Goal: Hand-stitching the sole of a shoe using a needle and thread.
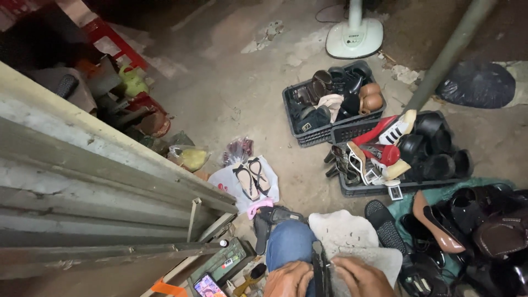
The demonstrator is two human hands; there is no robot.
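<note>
**Ana:** Hands low at six o'clock, right at the bottom edge. Left hand [289,279] and right hand [360,279] sit side by side on the person's lap, with a dark narrow shoe piece [320,269] standing between them.

**Ben:** Grip?

**Ana:** Left hand is curled, its fingers closed against the piece from the nine o'clock side. Right hand presses in from three o'clock, fingers bent round it. Both have hold of it; the piece runs toward twelve o'clock out of the two hands.

**Ben:** Underneath?

**Ana:** A pale cloth [352,236] over the knee, just at twelve to one o'clock of the right hand, and blue jeans [289,242] at twelve o'clock of the left.

**Ben:** Round about?

**Ana:** A pair of sandals [252,177] on a white bag at eleven o'clock, well apart from the hands. Two dark crates of shoes further out: one crate [314,135] at twelve, a second crate [360,190] at one o'clock. A brown high heel [437,225] at two to three o'clock, among a pile of dark shoes. A phone [208,286] at nine o'clock, near the left hand.
</note>
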